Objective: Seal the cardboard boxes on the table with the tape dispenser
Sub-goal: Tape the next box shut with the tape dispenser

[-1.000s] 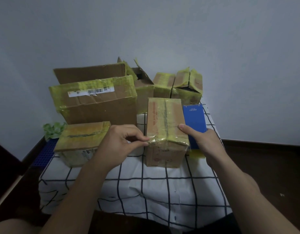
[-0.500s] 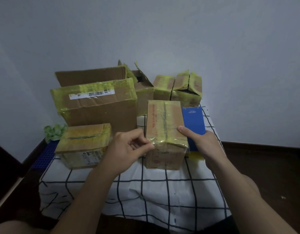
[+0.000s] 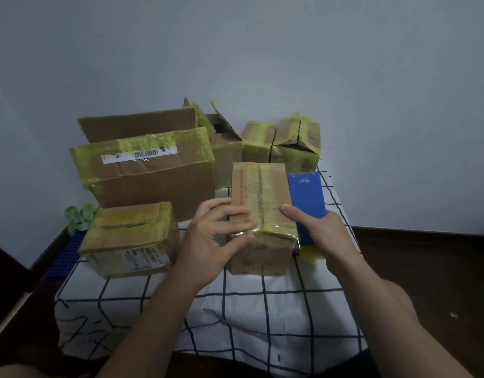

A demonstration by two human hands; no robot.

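Checked tablecloth [image 3: 235, 317] covers the table, bare along the near edge.

Left hand [image 3: 216, 241] grasps the middle box [image 3: 262, 214] at its near-left top edge: fingers lie on the taped top, thumb on the front face, pinching the edge between them.

Right hand [image 3: 321, 233] is at the box's near-right corner, thumb flat on the top. Its other fingers are hidden behind the box and the blue tape dispenser [image 3: 307, 197], so can't tell what they grasp.

Middle box stands at the table's centre, flaps closed, yellowish tape along the top seam and folded over the front. Dispenser lies just beside the box's right side, toward the right edge, logo end far. Yellow tape scrap [image 3: 313, 254] shows under its near end.

Low taped box [image 3: 129, 238] sits near the left edge, apart from the middle box. Green leafy thing [image 3: 78, 216] is off the left edge behind it, above a blue perforated panel [image 3: 66, 255].

Large box [image 3: 148, 173], barcode label on top, rear flap up, fills the far-left corner.

Along the far edge: an open box [image 3: 225, 151], flaps up, then a taped small box [image 3: 258, 140] and a small box [image 3: 295, 145] with flaps ajar, touching each other.
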